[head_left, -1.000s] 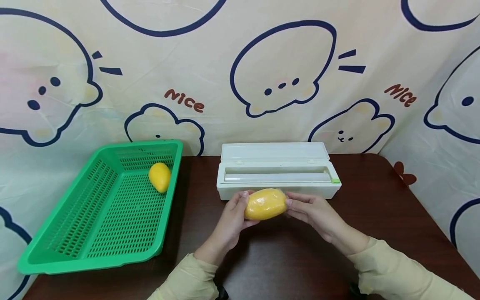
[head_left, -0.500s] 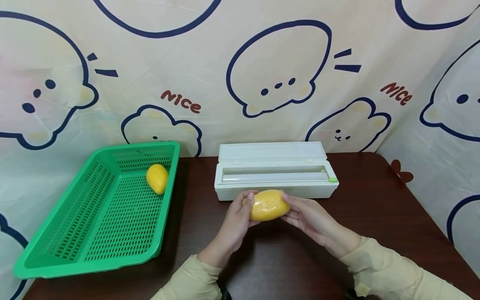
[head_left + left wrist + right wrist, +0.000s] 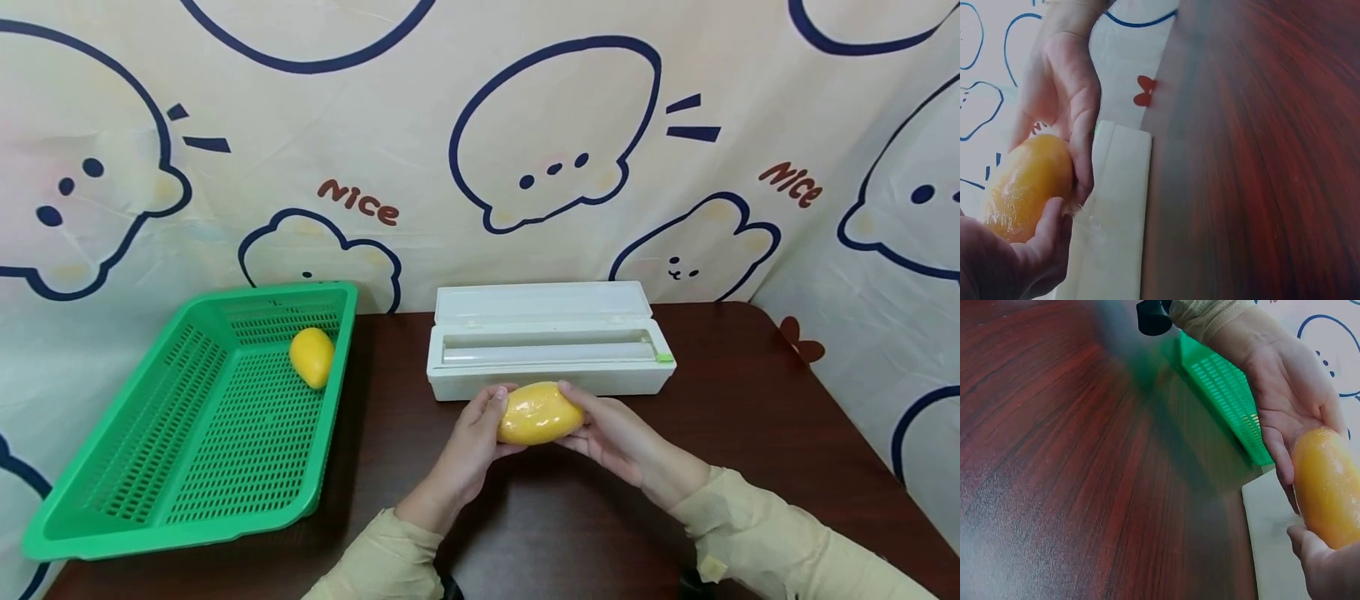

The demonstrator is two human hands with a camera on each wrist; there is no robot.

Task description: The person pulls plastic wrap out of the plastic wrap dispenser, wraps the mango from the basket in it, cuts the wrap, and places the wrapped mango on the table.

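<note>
A yellow mango [image 3: 538,414] in shiny clear plastic film is held up over the table, just in front of the white film box. My left hand [image 3: 474,442] grips its left end, thumb on top and fingers beneath. At the other end my right hand [image 3: 617,433] holds it the same way, thumb on the upper side. In the left wrist view the film on the mango [image 3: 1032,184] looks wrinkled, and a loose clear bit sticks out by the fingertips. The right wrist view shows the mango [image 3: 1329,484] between both hands, its film glossy.
A white cling film box [image 3: 551,382] with its lid up stands behind the hands, a roll [image 3: 547,354] inside. On the left, a green basket [image 3: 321,450] holds another mango [image 3: 311,357]. A patterned curtain [image 3: 420,167] hangs behind the dark wooden table [image 3: 570,533].
The right hand has moved its grip further round the mango's right end, its thumb now higher on top. The mango has shifted slightly, and the head view has moved a little.
</note>
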